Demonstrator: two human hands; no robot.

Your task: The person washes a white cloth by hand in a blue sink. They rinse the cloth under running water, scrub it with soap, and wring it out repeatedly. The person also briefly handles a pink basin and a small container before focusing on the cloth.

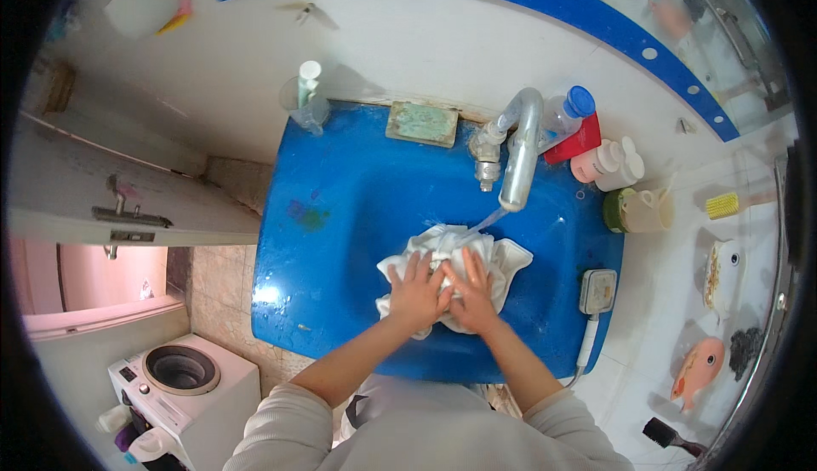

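A wet, crumpled white cloth [504,260] lies bunched in the bowl of a blue washbasin [357,158]. On its left part rests my left hand [416,289], palm down with the fingers spread. My right hand [473,292] presses on the cloth beside it, fingers also apart. The two hands meet at the thumbs. From the curved metal faucet [524,158] water runs onto the cloth just beyond my fingertips. The cloth's underside is hidden, and so is the drain.
At the back stand a cup with a tube [309,97], a green soap bar [421,123] and several bottles [597,159]. A handheld shower head [598,291] lies on the right rim. Brushes hang on the right wall; a washing machine [191,401] stands lower left.
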